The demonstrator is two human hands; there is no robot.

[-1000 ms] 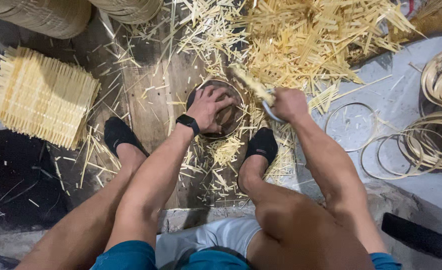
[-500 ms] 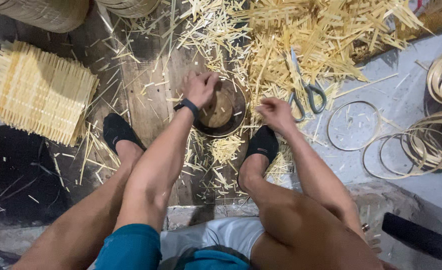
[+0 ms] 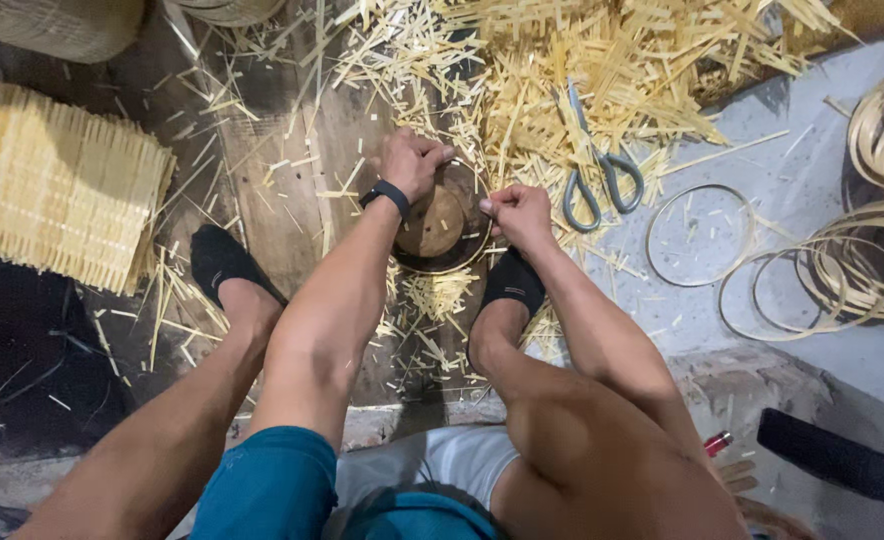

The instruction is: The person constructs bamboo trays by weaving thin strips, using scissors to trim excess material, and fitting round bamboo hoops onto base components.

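Both hands [image 3: 467, 190] now gripping half-hidden bowl [image 3: 442, 232]

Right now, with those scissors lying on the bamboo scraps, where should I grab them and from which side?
Take the scissors by the grey handle loops, which lie nearest you with the blades pointing away. Probably come from above, from the near side; your right hand is closest.

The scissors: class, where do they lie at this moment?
In the head view, the scissors lie on the bamboo scraps, just beyond and to the right of the right hand, with a loose ring further right.
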